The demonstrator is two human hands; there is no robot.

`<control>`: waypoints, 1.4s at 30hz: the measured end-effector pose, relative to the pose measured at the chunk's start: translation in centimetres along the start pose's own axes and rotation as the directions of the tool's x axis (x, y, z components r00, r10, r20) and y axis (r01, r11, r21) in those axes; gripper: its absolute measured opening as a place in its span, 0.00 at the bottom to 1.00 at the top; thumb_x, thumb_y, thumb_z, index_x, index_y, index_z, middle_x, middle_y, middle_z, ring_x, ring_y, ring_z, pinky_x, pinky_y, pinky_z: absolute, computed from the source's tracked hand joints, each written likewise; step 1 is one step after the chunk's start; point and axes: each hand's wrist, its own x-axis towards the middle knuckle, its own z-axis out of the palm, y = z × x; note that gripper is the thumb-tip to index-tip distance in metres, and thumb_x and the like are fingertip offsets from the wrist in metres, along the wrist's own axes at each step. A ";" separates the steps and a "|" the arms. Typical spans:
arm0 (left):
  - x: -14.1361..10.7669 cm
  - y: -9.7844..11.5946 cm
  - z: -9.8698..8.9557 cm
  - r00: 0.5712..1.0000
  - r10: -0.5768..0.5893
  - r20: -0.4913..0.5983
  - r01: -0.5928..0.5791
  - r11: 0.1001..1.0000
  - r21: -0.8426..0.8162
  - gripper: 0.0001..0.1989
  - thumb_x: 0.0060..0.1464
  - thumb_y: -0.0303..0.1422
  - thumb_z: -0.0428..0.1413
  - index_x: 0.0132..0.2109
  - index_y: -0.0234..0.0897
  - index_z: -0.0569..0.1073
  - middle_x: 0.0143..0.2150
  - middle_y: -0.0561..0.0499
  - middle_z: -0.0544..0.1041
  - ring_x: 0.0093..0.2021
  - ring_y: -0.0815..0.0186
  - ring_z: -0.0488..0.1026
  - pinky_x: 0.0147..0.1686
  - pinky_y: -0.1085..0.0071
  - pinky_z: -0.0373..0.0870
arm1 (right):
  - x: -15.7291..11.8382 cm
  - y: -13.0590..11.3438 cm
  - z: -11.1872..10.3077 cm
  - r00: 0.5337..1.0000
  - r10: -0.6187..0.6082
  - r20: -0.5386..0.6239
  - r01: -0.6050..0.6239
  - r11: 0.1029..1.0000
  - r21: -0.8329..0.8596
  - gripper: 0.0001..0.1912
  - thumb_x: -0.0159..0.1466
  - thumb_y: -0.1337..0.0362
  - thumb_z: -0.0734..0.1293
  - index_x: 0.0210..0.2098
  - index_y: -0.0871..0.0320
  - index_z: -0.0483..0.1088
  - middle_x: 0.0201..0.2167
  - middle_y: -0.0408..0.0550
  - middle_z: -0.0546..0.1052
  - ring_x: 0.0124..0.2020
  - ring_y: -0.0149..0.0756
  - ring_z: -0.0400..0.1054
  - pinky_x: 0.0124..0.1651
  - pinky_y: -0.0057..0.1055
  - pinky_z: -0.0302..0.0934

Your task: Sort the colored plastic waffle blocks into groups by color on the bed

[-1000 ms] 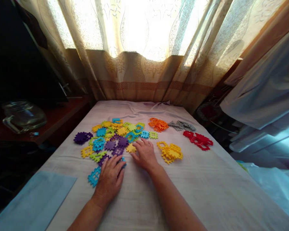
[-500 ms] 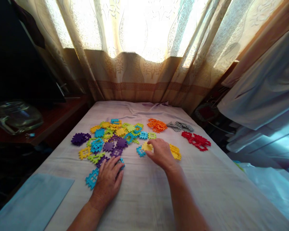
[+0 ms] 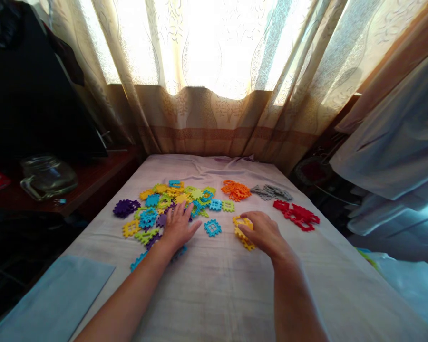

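Note:
My left hand (image 3: 180, 225) is open, fingers spread, over the mixed pile of plastic interlocking pieces. Beneath and around it lie purple pieces (image 3: 161, 220), blue pieces (image 3: 148, 218) and a yellow piece (image 3: 181, 198). My right hand (image 3: 266, 232) is curled over a small group of yellow interlocking pieces (image 3: 240, 221), its thumb and fingers closed on a yellow piece at the top. The palm hides part of that group. Between my hands a single blue window-shaped piece (image 3: 213, 228) lies flat on the cloth.
Sorted heaps of orange (image 3: 236, 190), grey (image 3: 271, 192), red (image 3: 296, 215) and purple (image 3: 126, 208) pieces lie around the mixed pile. A light blue sheet (image 3: 53, 294) covers the front left. A glass jug (image 3: 48, 178) stands on a side table. A curtain (image 3: 214, 118) hangs behind.
My right hand has carried a yellow piece rightward to the yellow group, uncovering the blue window-shaped piece. My left hand has moved forward from the near blue pieces onto the mixed pile.

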 end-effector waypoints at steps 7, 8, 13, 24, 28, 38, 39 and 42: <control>-2.3 -0.5 0.5 0.984 0.085 0.159 -0.082 0.996 -0.025 0.31 0.58 0.46 0.51 0.66 0.42 0.61 0.72 0.42 0.52 0.71 0.50 0.46 0.67 0.48 0.42 | 0.2 -0.4 0.5 0.997 -0.081 0.020 0.081 0.997 0.006 0.17 0.65 0.59 0.62 0.51 0.55 0.73 0.53 0.51 0.74 0.58 0.44 0.64 0.59 0.42 0.55; -3.1 -1.0 0.5 0.983 0.106 0.150 -0.100 0.994 -0.047 0.30 0.58 0.46 0.51 0.65 0.44 0.62 0.71 0.43 0.54 0.71 0.51 0.47 0.67 0.48 0.42 | 0.3 -0.5 0.5 0.995 -0.094 0.017 0.094 0.996 0.009 0.17 0.65 0.59 0.62 0.51 0.55 0.73 0.53 0.52 0.75 0.58 0.44 0.64 0.59 0.42 0.55; -4.9 -4.9 -0.5 0.982 0.189 0.001 -0.185 0.966 -0.180 0.24 0.59 0.48 0.49 0.60 0.49 0.69 0.65 0.47 0.66 0.66 0.56 0.59 0.67 0.51 0.46 | 0.4 -0.8 0.8 0.990 -0.143 -0.008 0.143 0.990 0.019 0.16 0.65 0.62 0.63 0.50 0.56 0.74 0.52 0.52 0.75 0.57 0.44 0.65 0.59 0.41 0.56; -2.2 -13.3 -0.4 0.765 -0.577 -0.286 0.328 0.731 -0.599 0.24 0.50 0.40 0.58 0.53 0.36 0.73 0.68 0.35 0.59 0.70 0.43 0.47 0.66 0.44 0.38 | 0.5 -1.3 2.0 0.974 -0.226 -0.034 0.227 0.972 0.058 0.15 0.64 0.62 0.64 0.48 0.58 0.74 0.51 0.54 0.76 0.55 0.44 0.66 0.59 0.42 0.58; -0.2 -10.8 0.7 0.773 -0.569 -0.282 0.187 0.628 -0.755 0.19 0.49 0.37 0.60 0.48 0.35 0.76 0.67 0.37 0.60 0.70 0.50 0.49 0.69 0.56 0.40 | 0.7 -1.3 2.7 0.965 -0.260 -0.038 0.262 0.963 0.069 0.15 0.64 0.62 0.64 0.48 0.58 0.74 0.50 0.54 0.75 0.55 0.43 0.66 0.60 0.41 0.57; 0.4 -9.8 0.2 0.736 -0.677 0.001 0.023 0.023 -0.999 0.20 0.65 0.41 0.40 0.48 0.39 0.73 0.58 0.42 0.72 0.59 0.62 0.70 0.60 0.60 0.64 | 0.7 -3.8 4.1 0.916 -0.400 -0.030 0.401 0.916 0.028 0.13 0.63 0.64 0.64 0.45 0.56 0.75 0.46 0.52 0.77 0.50 0.42 0.68 0.56 0.38 0.59; -0.1 -10.0 0.0 0.726 -0.687 0.031 0.015 -0.029 -0.999 0.20 0.65 0.41 0.39 0.48 0.39 0.73 0.58 0.42 0.72 0.58 0.63 0.71 0.60 0.60 0.64 | 0.6 -4.6 4.6 0.900 -0.433 -0.045 0.435 0.900 0.043 0.13 0.64 0.64 0.64 0.45 0.55 0.75 0.46 0.52 0.77 0.50 0.41 0.68 0.56 0.38 0.59; -1.7 -10.1 -0.6 0.714 -0.695 0.085 -0.021 -0.143 -0.990 0.19 0.66 0.41 0.40 0.45 0.39 0.73 0.56 0.43 0.73 0.56 0.65 0.72 0.61 0.61 0.63 | 0.3 -7.7 6.5 0.837 -0.539 -0.090 0.546 0.832 0.095 0.14 0.64 0.65 0.63 0.47 0.53 0.74 0.50 0.50 0.76 0.54 0.40 0.65 0.59 0.38 0.56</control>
